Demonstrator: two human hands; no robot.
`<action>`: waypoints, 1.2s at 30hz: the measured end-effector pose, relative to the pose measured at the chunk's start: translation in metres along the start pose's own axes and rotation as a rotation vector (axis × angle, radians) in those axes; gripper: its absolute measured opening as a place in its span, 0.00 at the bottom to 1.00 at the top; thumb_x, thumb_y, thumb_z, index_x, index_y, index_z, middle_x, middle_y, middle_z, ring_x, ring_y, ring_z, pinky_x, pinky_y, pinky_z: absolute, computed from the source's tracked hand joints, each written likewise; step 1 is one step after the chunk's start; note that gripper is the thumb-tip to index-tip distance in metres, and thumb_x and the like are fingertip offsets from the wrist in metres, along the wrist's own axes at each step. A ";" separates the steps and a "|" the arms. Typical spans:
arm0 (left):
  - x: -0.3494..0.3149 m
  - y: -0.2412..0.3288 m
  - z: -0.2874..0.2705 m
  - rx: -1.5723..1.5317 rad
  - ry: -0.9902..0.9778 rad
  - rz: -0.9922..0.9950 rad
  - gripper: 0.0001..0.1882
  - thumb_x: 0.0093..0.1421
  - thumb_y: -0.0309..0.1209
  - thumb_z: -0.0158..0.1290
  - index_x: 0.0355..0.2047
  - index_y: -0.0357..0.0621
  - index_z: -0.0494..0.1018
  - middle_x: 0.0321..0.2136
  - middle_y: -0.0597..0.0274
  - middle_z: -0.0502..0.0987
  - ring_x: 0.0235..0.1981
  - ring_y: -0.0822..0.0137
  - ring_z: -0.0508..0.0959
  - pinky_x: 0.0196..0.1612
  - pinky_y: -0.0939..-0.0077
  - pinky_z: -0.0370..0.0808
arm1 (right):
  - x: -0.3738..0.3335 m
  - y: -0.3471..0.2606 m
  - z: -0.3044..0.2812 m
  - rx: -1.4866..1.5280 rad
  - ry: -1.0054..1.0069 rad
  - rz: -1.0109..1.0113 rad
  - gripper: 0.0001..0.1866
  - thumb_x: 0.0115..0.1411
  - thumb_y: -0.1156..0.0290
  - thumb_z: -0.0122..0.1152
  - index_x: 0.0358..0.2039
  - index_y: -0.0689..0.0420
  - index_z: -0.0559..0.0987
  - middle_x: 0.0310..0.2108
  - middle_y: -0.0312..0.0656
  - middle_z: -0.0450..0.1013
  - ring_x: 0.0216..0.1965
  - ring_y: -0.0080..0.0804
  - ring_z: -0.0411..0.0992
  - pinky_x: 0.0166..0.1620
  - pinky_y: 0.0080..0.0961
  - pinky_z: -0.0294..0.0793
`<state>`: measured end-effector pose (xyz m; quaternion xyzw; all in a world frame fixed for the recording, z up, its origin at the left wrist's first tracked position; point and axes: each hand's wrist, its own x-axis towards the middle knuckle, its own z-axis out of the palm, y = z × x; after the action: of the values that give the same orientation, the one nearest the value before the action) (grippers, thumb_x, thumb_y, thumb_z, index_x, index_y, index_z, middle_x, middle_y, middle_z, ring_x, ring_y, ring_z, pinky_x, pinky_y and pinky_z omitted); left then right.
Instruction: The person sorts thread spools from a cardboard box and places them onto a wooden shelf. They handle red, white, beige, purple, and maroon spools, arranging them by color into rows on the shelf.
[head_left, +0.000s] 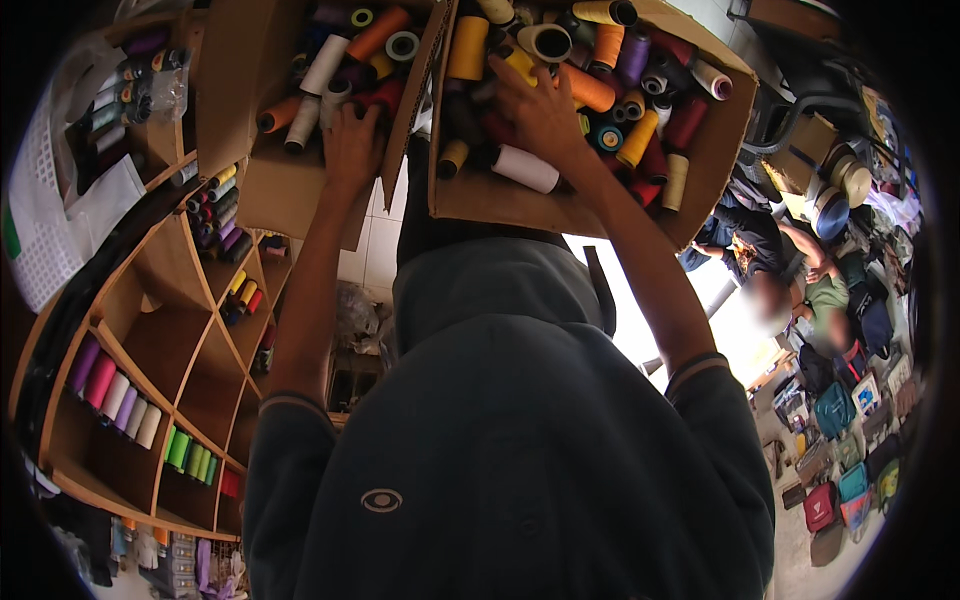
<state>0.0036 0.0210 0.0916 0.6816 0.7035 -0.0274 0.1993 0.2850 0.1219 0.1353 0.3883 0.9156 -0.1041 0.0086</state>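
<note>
Two cardboard boxes of thread spools stand side by side in front of me. Over the left box (275,190), my left hand (354,150) reaches in with bent fingers closed at a pale grey thread spool (336,95); its fingertips are partly hidden. My right hand (540,110) lies over the pile in the right box (620,218), fingers apart. Its fingertips touch down between a yellow spool (519,64) and an orange spool (588,88). A white spool (527,169) lies just below that hand. Purple, red and dark spools fill the rest of the pile.
Left of me, a wooden compartment shelf (165,345) holds thread spools grouped by colour, including green spools (190,455). A white perforated basket (45,220) stands above it. Two people sit on the right, near several bags (835,410) on the floor.
</note>
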 end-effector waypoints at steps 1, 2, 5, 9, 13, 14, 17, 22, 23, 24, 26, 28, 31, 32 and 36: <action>-0.002 0.002 -0.003 0.010 0.022 -0.020 0.23 0.53 0.32 0.55 0.51 0.51 0.68 0.46 0.48 0.67 0.49 0.49 0.67 0.47 0.50 0.68 | 0.003 0.003 -0.005 -0.006 0.039 -0.011 0.11 0.46 0.72 0.61 0.33 0.49 0.81 0.61 0.32 0.58 0.52 0.41 0.63 0.51 0.56 0.61; -0.005 0.003 -0.006 0.021 0.044 -0.040 0.23 0.53 0.32 0.55 0.50 0.50 0.68 0.47 0.48 0.67 0.49 0.49 0.67 0.47 0.50 0.67 | 0.006 0.007 -0.004 -0.016 0.051 -0.001 0.11 0.47 0.71 0.62 0.34 0.49 0.81 0.62 0.33 0.58 0.54 0.42 0.61 0.52 0.57 0.60; -0.010 0.012 -0.022 -0.064 0.164 -0.095 0.23 0.53 0.35 0.58 0.50 0.47 0.68 0.47 0.46 0.67 0.49 0.46 0.67 0.50 0.51 0.65 | 0.008 0.012 0.002 -0.039 0.091 0.021 0.11 0.47 0.70 0.62 0.34 0.51 0.81 0.63 0.36 0.56 0.60 0.43 0.56 0.55 0.62 0.57; -0.019 0.010 -0.028 -0.111 0.320 -0.126 0.22 0.54 0.39 0.59 0.47 0.45 0.70 0.46 0.44 0.66 0.48 0.45 0.65 0.49 0.52 0.64 | 0.000 -0.005 0.021 -0.080 0.068 -0.052 0.11 0.47 0.69 0.62 0.34 0.51 0.81 0.64 0.39 0.54 0.67 0.44 0.47 0.58 0.68 0.51; -0.030 0.011 -0.038 -0.148 0.418 -0.178 0.22 0.53 0.40 0.61 0.44 0.41 0.71 0.44 0.43 0.66 0.46 0.46 0.65 0.49 0.53 0.64 | -0.001 -0.017 0.022 -0.050 -0.090 -0.121 0.11 0.47 0.67 0.63 0.33 0.49 0.81 0.64 0.40 0.54 0.69 0.41 0.43 0.60 0.71 0.46; -0.032 0.010 -0.039 -0.184 0.441 -0.197 0.23 0.53 0.41 0.61 0.43 0.40 0.71 0.43 0.43 0.67 0.45 0.47 0.66 0.49 0.54 0.64 | 0.000 -0.018 0.026 -0.035 -0.072 -0.137 0.12 0.46 0.67 0.64 0.34 0.49 0.81 0.64 0.40 0.54 0.69 0.41 0.43 0.60 0.71 0.45; -0.036 0.004 -0.039 -0.389 0.542 -0.290 0.22 0.52 0.41 0.63 0.40 0.38 0.72 0.40 0.46 0.68 0.43 0.49 0.68 0.48 0.57 0.66 | 0.000 -0.018 0.033 0.030 -0.050 -0.174 0.15 0.44 0.66 0.67 0.35 0.50 0.80 0.64 0.40 0.54 0.69 0.40 0.43 0.61 0.71 0.44; -0.038 0.004 -0.052 -0.477 0.675 -0.389 0.18 0.54 0.41 0.62 0.28 0.35 0.74 0.38 0.50 0.69 0.42 0.55 0.71 0.47 0.64 0.67 | -0.011 -0.011 0.026 0.130 -0.100 -0.207 0.19 0.43 0.64 0.70 0.37 0.53 0.77 0.60 0.41 0.60 0.68 0.40 0.45 0.63 0.65 0.43; -0.038 0.002 -0.051 -0.454 0.714 -0.397 0.18 0.54 0.40 0.63 0.25 0.35 0.74 0.37 0.52 0.69 0.42 0.57 0.72 0.47 0.65 0.68 | -0.018 -0.008 0.028 0.190 -0.059 -0.200 0.20 0.43 0.65 0.71 0.37 0.54 0.75 0.58 0.43 0.61 0.66 0.42 0.48 0.63 0.62 0.47; -0.037 -0.002 -0.049 -0.495 0.744 -0.393 0.18 0.53 0.39 0.64 0.24 0.35 0.73 0.37 0.53 0.69 0.41 0.59 0.72 0.46 0.67 0.68 | -0.024 -0.005 0.029 0.251 -0.017 -0.197 0.20 0.43 0.66 0.71 0.36 0.55 0.74 0.57 0.44 0.63 0.65 0.44 0.51 0.62 0.59 0.52; -0.035 -0.008 -0.046 -0.576 0.803 -0.380 0.17 0.52 0.36 0.65 0.20 0.34 0.72 0.38 0.56 0.70 0.40 0.64 0.73 0.43 0.71 0.70 | -0.036 0.003 0.029 0.472 0.039 -0.079 0.21 0.45 0.67 0.70 0.37 0.56 0.71 0.53 0.47 0.66 0.61 0.46 0.58 0.60 0.53 0.59; -0.035 0.004 -0.061 -0.777 0.802 -0.449 0.16 0.50 0.33 0.66 0.21 0.36 0.72 0.36 0.57 0.70 0.39 0.65 0.73 0.42 0.74 0.70 | -0.045 0.003 0.016 0.787 0.072 0.156 0.20 0.51 0.68 0.68 0.38 0.58 0.67 0.47 0.49 0.69 0.56 0.48 0.65 0.57 0.47 0.65; -0.035 0.003 -0.068 -0.840 0.815 -0.468 0.15 0.50 0.30 0.67 0.21 0.38 0.70 0.33 0.60 0.70 0.37 0.70 0.72 0.38 0.78 0.70 | -0.045 0.010 -0.006 1.250 0.182 0.678 0.20 0.54 0.73 0.64 0.44 0.58 0.65 0.41 0.48 0.72 0.48 0.44 0.71 0.51 0.41 0.72; -0.036 -0.002 -0.067 -0.821 0.823 -0.461 0.15 0.50 0.29 0.66 0.21 0.39 0.69 0.32 0.62 0.70 0.36 0.72 0.71 0.37 0.80 0.70 | -0.044 0.016 -0.014 1.426 0.223 0.719 0.21 0.55 0.73 0.63 0.46 0.58 0.64 0.39 0.47 0.72 0.47 0.43 0.72 0.50 0.41 0.71; -0.028 -0.002 -0.074 -1.179 0.912 -0.488 0.14 0.52 0.25 0.63 0.22 0.41 0.66 0.33 0.60 0.73 0.30 0.73 0.73 0.38 0.77 0.75 | -0.059 0.054 -0.037 2.290 0.381 0.677 0.24 0.61 0.64 0.55 0.55 0.57 0.63 0.35 0.44 0.71 0.39 0.37 0.71 0.46 0.38 0.71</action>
<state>-0.0161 0.0176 0.1678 0.2333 0.7442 0.5902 0.2083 0.3674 0.1241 0.1675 0.4000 0.1314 -0.7884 -0.4486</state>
